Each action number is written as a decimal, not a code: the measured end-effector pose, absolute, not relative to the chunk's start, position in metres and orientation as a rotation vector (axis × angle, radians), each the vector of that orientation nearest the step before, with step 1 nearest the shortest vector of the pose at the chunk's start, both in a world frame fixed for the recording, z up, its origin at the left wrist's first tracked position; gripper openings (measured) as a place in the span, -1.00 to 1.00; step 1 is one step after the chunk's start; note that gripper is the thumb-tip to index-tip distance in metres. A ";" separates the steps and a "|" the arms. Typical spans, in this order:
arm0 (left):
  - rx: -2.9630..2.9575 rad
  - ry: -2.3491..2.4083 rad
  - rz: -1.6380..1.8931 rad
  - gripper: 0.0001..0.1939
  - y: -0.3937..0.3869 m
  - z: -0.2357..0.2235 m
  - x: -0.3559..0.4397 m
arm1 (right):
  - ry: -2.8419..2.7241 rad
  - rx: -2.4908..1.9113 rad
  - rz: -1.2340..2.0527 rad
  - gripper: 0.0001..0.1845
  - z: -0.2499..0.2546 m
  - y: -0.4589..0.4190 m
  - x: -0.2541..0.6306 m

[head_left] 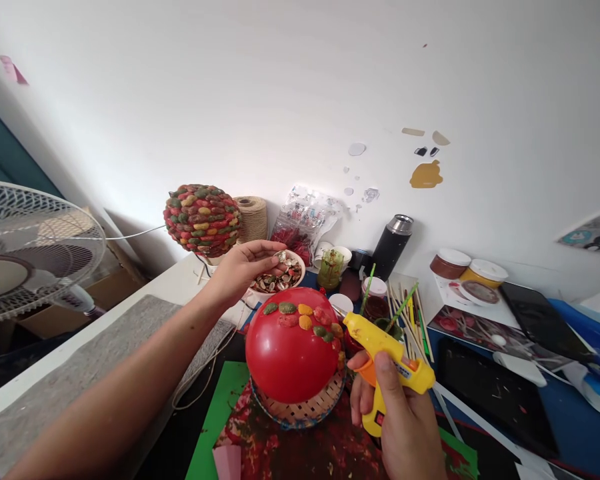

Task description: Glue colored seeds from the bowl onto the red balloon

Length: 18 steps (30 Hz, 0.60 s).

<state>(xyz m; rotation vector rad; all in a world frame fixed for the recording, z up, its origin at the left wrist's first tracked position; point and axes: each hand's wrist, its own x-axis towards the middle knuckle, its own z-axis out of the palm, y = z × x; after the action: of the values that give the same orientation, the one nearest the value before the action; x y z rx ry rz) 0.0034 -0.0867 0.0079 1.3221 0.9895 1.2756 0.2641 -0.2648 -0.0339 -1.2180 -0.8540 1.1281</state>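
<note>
My left hand (247, 265) reaches over a white bowl (303, 268) of pistachio shells (275, 283). Its fingers are stretched out and a little apart at the shells; no shell is clearly held. In my right hand (405, 420) is a yellow glue gun (387, 353), with fingers wrapped round its handle and orange trigger. The gun's nozzle points left toward a red balloon (293, 347), close to its right side. Red, green and yellow painted shells (305, 310) sit in a band on the balloon's upper part. Beneath it, a woven basket (305, 410) supports the balloon.
A ball covered in coloured shells (203, 220) stands back left, beside a twine spool (253, 217). Behind the balloon are a plastic bag (305, 220), a paint-stained cup (331, 269) and a black flask (393, 247). A fan (35, 253) is at left; phones and paint jars are at right.
</note>
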 end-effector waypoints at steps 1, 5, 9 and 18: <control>1.327 0.981 1.274 -0.44 -0.092 0.012 0.006 | -0.851 -1.216 1.127 -0.25 -0.033 -0.265 0.264; 1.453 0.926 1.235 -0.63 -0.131 0.038 0.019 | -0.863 -1.179 1.128 -0.26 -0.032 -0.263 0.263; 1.712 0.934 1.188 -0.79 -0.182 0.059 0.031 | -0.947 -1.139 1.124 -0.22 -0.032 -0.260 0.264; 1.644 0.815 1.097 -0.90 -0.208 0.055 0.065 | -0.911 -1.033 1.081 -0.19 -0.024 -0.257 0.265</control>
<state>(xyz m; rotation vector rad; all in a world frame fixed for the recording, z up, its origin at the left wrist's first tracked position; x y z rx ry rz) 0.0654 -0.2077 0.0552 1.6442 0.8146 1.0968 0.2652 -0.2571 -0.0244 -1.0329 -0.9113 1.0807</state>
